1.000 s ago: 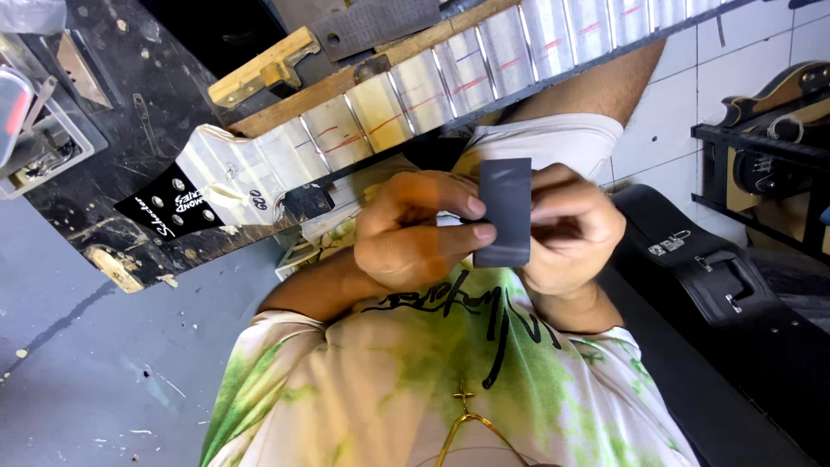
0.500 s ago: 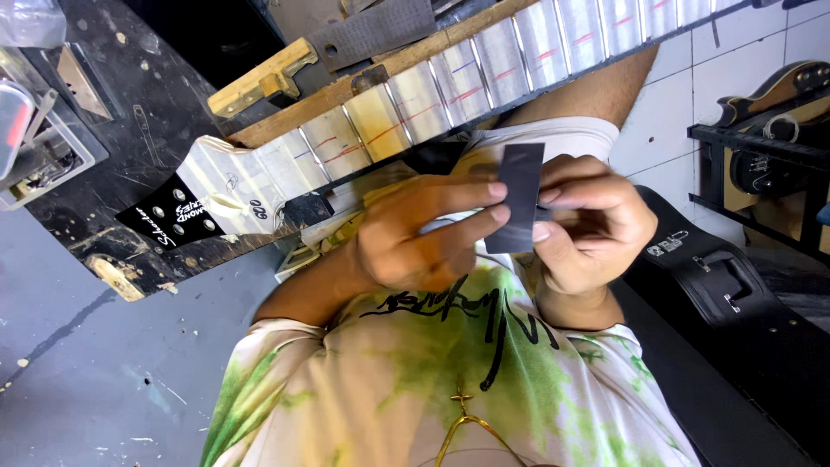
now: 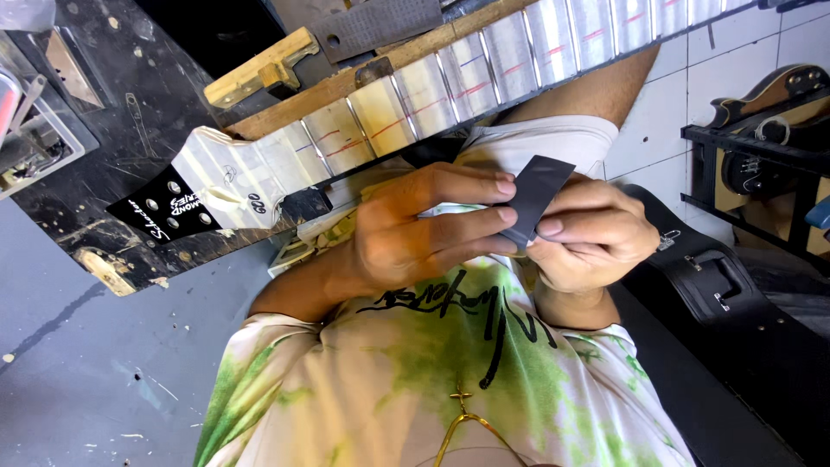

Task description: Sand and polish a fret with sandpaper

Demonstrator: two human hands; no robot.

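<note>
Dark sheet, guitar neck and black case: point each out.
Dark sheet [image 3: 538, 188], head view, its upper flat face.
Guitar neck [image 3: 450, 85], head view, taped fretboard middle.
Black case [image 3: 722, 298], head view, lid by the latch.

A guitar neck [image 3: 450, 95] with taped frets lies across the dark worktop [image 3: 104, 130]. A pale wooden block [image 3: 259, 73] sits just beside the guitar neck, and a black hard case [image 3: 726, 303] lies well apart from it on the tiled floor [image 3: 666, 130].

Dark grey sheet [image 3: 538, 192]; green-and-white tie-dye shirt [image 3: 415, 380] with black lettering.
</note>
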